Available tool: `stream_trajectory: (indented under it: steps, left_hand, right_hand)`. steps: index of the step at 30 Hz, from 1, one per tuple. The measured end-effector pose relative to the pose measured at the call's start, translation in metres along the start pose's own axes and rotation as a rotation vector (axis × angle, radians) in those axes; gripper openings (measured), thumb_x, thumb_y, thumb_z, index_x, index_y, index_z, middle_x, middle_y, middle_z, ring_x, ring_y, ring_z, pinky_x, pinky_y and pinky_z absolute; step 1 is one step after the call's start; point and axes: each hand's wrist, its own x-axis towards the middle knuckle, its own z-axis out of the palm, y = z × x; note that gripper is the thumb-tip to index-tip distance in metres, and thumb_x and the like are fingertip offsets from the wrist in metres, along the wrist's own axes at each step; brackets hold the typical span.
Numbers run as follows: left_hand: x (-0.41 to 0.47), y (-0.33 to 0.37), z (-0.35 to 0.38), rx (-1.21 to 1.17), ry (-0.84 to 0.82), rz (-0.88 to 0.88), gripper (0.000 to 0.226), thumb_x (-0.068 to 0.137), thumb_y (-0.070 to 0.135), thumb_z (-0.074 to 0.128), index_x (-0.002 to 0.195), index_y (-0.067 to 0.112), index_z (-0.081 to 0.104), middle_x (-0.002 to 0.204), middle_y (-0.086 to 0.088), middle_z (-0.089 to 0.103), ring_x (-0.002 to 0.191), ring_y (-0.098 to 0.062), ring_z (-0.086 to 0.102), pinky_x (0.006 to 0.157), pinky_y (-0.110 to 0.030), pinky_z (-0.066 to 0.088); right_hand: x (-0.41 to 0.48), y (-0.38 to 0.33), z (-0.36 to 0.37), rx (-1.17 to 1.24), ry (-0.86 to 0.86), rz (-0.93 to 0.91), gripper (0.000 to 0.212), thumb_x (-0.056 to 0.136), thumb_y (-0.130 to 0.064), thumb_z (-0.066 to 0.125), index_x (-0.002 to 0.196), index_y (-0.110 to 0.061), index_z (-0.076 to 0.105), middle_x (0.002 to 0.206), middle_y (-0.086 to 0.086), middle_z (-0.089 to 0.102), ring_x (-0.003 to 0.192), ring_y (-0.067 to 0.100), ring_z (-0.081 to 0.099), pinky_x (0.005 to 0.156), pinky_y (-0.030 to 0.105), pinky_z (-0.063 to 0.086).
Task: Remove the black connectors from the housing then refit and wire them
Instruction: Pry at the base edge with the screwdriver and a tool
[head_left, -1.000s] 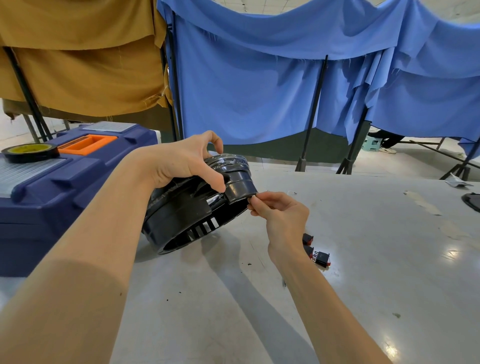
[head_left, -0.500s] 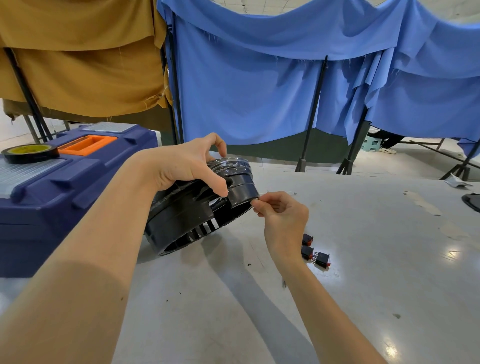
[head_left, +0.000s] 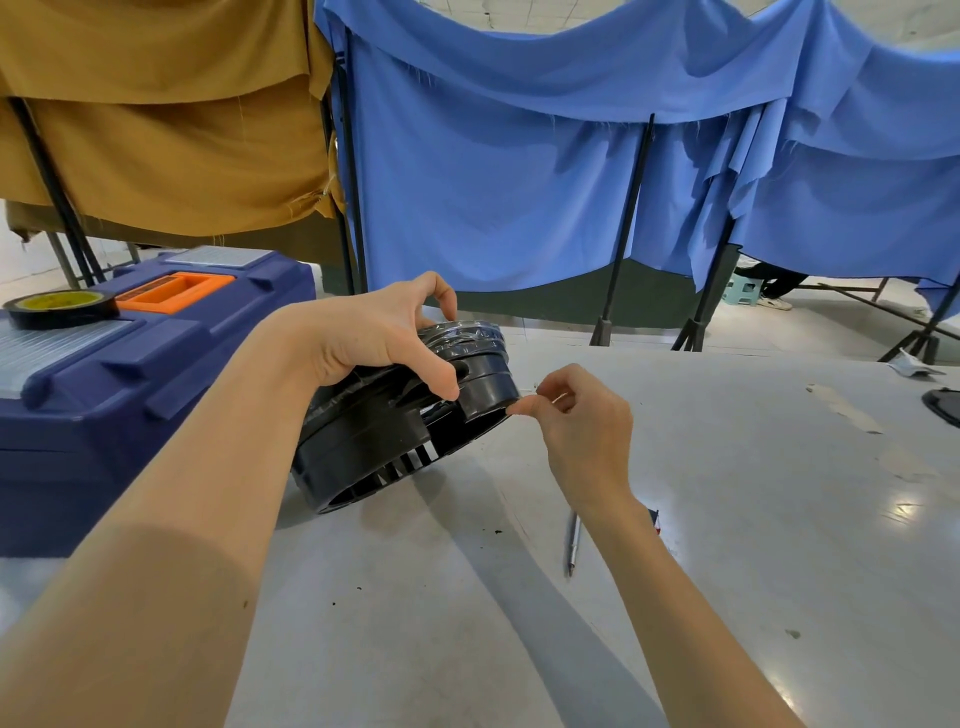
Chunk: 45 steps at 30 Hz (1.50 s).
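The round black housing (head_left: 395, 447) with slotted vents is tilted on the grey table (head_left: 779, 519), its lower edge resting on the surface. My left hand (head_left: 374, 338) grips its upper part from above, thumb on the near side and fingers over the taped top. My right hand (head_left: 582, 431) has its fingers curled, and thumb and forefinger pinch at the housing's right rim. What lies between the fingertips is too small to tell. My right forearm hides the loose black connectors (head_left: 655, 519) almost entirely; only a sliver shows.
A dark blue toolbox (head_left: 130, 374) with an orange handle stands at the left, a roll of black tape (head_left: 60, 307) on its lid. A thin metal pen-like tool (head_left: 572, 543) lies on the table near my right wrist. Blue and tan cloths hang behind.
Both hands and the housing have shifted slightly up and right. My right hand keeps its pinch at the rim. The loose connectors are now mostly hidden behind my right forearm.
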Motion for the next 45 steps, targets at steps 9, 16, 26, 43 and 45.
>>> stream_trajectory:
  steps: [9, 16, 26, 43, 45]
  left_hand:
    - [0.002, -0.001, 0.003, 0.01, -0.004, -0.009, 0.07, 0.05, 0.013, 0.082, 0.106, 0.029, 0.044, 0.104, -0.015, 0.068, 0.085, -0.034, 0.069, 0.062, -0.032, 0.057]
    - [0.003, 0.001, 0.016, 0.04, -0.014, 0.019, 0.066, 0.062, 0.005, 0.084, 0.104, 0.031, 0.041, 0.105, -0.011, 0.066, 0.088, -0.032, 0.067, 0.071, -0.038, 0.058]
    - [-0.005, 0.001, 0.072, 0.366, -0.072, 0.106, 0.074, 0.062, 0.018, 0.083, 0.111, 0.03, 0.028, 0.104, 0.003, 0.057, 0.088, -0.018, 0.061, 0.071, -0.032, 0.058]
    - [-0.05, -0.062, 0.135, 0.648, 0.023, 0.33, 0.072, 0.058, 0.02, 0.078, 0.1, 0.031, 0.021, 0.082, 0.012, 0.045, 0.075, -0.011, 0.048, 0.047, -0.021, 0.03]
    - [-0.052, -0.066, 0.138, 0.628, 0.01, 0.331, 0.072, 0.058, 0.018, 0.079, 0.101, 0.031, 0.022, 0.086, 0.012, 0.044, 0.075, -0.011, 0.048, 0.05, -0.021, 0.036]
  right_hand:
    - [0.004, -0.001, -0.01, -0.178, 0.06, -0.397, 0.017, 0.07, -0.002, 0.081, 0.075, 0.0, 0.065, 0.07, 0.01, 0.065, 0.053, 0.022, 0.056, 0.049, 0.029, 0.047]
    - [-0.006, 0.004, -0.008, -0.229, 0.062, -0.292, 0.01, 0.072, 0.001, 0.078, 0.067, 0.0, 0.069, 0.062, 0.009, 0.067, 0.047, 0.027, 0.055, 0.045, 0.037, 0.05]
    - [-0.028, 0.048, -0.032, -0.338, 0.055, -0.711, 0.049, 0.085, -0.025, 0.068, 0.123, 0.001, 0.05, 0.096, 0.014, 0.07, 0.075, 0.025, 0.064, 0.062, 0.026, 0.051]
    - [-0.07, 0.072, -0.025, -0.384, -0.125, -0.899, 0.067, 0.087, -0.034, 0.062, 0.14, -0.003, 0.037, 0.133, 0.022, 0.055, 0.13, 0.037, 0.048, 0.104, 0.049, 0.041]
    - [-0.073, 0.072, -0.024, -0.409, -0.174, -0.908, 0.058, 0.09, -0.038, 0.058, 0.135, -0.004, 0.043, 0.129, 0.019, 0.06, 0.13, 0.035, 0.049, 0.103, 0.052, 0.042]
